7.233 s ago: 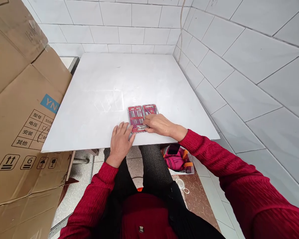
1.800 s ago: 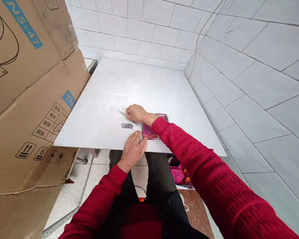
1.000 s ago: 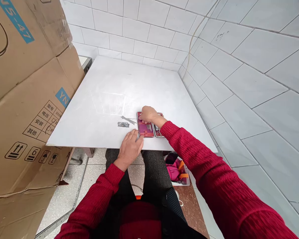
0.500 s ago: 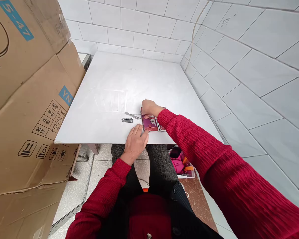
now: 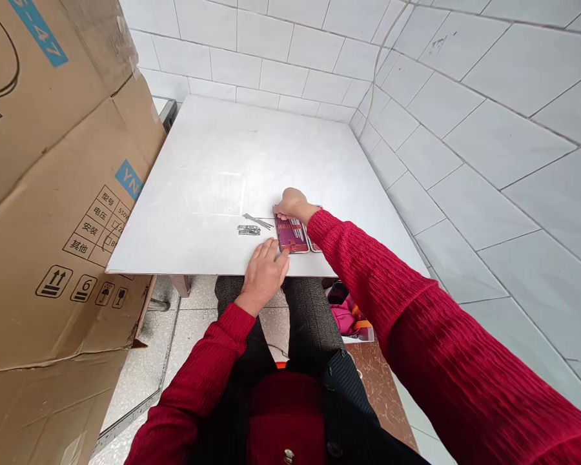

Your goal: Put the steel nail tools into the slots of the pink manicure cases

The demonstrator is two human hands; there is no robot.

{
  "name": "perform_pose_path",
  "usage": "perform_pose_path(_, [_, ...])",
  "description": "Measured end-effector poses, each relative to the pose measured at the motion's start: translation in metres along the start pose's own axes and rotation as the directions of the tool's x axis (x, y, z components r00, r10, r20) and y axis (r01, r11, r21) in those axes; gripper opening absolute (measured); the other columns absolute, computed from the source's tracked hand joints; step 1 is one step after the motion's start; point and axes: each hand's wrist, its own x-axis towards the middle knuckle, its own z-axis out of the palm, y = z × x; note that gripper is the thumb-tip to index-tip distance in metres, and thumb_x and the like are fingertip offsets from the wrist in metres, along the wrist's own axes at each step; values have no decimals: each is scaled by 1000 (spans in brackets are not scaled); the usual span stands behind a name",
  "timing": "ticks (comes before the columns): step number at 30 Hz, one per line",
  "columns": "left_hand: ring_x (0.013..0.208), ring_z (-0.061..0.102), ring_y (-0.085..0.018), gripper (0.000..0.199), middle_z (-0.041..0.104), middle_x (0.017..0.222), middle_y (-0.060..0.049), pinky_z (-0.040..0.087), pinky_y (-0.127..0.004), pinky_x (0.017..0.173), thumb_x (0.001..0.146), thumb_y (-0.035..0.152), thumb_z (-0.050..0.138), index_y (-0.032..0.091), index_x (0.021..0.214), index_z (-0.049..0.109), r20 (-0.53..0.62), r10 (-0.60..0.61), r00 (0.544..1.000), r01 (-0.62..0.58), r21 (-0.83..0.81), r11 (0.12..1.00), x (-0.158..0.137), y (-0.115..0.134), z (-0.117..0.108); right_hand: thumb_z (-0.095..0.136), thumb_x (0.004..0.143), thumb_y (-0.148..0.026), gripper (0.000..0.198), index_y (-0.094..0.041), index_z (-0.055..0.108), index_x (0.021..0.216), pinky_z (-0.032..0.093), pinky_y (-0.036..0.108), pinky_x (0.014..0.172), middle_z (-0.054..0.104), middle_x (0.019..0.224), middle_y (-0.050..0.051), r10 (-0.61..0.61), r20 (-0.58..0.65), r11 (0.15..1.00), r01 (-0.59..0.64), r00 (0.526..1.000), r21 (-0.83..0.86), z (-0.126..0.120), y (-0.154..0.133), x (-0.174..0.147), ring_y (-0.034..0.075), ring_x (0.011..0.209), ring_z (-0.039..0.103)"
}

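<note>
An opened manicure case [image 5: 290, 237] with a purple-red lining lies near the front edge of the white table. Several slim metal tools [image 5: 297, 230] sit in a row inside it. My left hand [image 5: 265, 270] lies with fingers stretched out, its thumb at the case's near left corner. Over the far left part of the case is my right hand [image 5: 291, 203], its fingers pinched together and pointing down; whatever they grip is hidden. Left of the case lie nail clippers [image 5: 248, 230] and, just beyond them, thin metal tools [image 5: 258, 221] that look like tweezers or a file.
A tall cardboard box [image 5: 53, 194] stands along the left side of the white table [image 5: 213, 148]. Tiled walls [image 5: 465, 129] rise at the back and right. Below the table on the right is a container with pink and orange things [image 5: 349, 321].
My right hand has shifted slightly right and away from me at the far end of the case. My left hand stays by the near corner. The view has tilted a little.
</note>
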Motion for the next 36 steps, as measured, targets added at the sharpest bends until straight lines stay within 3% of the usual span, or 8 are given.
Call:
perform_pose_path(3, [133,59,-32,26,66,132,-20,52,-54,107,99,20,55,17,121,68,0,2,1000,-2,24,1000,1,1,-1,64,87,-18,14,-11,76,82,56,29,70,73,69,10,21,-38,998,-19,999,63,-8,-8,-3,21,68,69])
perform_pose_path(6, [131,60,-32,25,66,131,-20,52,-53,106,99,20,54,16,119,68,-1,13,1000,-13,45,999,1,1,-2,64,87,-18,16,-10,76,93,54,27,72,75,78,12,-130,-96,992,129,987,-14,-13,-22,-7,22,77,70])
perform_pose_path(11, [130,60,-31,24,67,129,-20,52,-51,107,99,19,54,16,118,68,-10,22,1000,-22,49,999,2,1,-4,69,80,-16,13,-16,77,91,49,23,71,78,95,8,-357,9,921,353,934,-167,-1,-39,-15,21,88,69])
perform_pose_path(15, [130,60,-31,24,66,129,-20,52,-52,107,99,19,54,16,118,68,-7,22,1000,-22,63,998,3,2,-4,63,83,-14,15,-16,78,86,45,21,63,77,85,5,-380,64,922,383,923,-47,3,-39,-23,15,75,68])
perform_pose_path(20, [130,61,-31,24,66,129,-20,53,-51,107,99,19,55,16,118,68,-2,22,1000,-22,73,997,3,2,-5,60,86,-13,19,-12,78,82,45,21,64,77,80,7,-276,-77,961,277,958,1,-20,-6,-27,13,67,66])
perform_pose_path(24, [129,61,-32,23,66,129,-20,53,-51,106,99,19,54,16,117,68,-5,28,1000,-27,81,996,4,3,-6,66,87,-23,19,-12,78,76,48,24,62,76,76,8,-90,14,996,91,996,-14,-32,28,-32,14,60,64])
perform_pose_path(28, [127,62,-32,23,67,127,-20,54,-49,106,99,19,54,14,115,69,-26,51,998,-47,114,992,5,2,-7,65,89,-28,23,-14,77,76,51,25,62,76,75,8,-24,69,999,26,997,-33,-27,42,-40,15,59,65])
perform_pose_path(36, [126,63,-32,24,67,127,-21,53,-49,106,99,19,54,13,116,69,-30,61,998,-56,127,990,4,1,-5,72,86,-30,27,-12,76,106,56,31,78,77,107,18,8,-46,972,-19,999,-234,-15,26,-44,29,100,74])
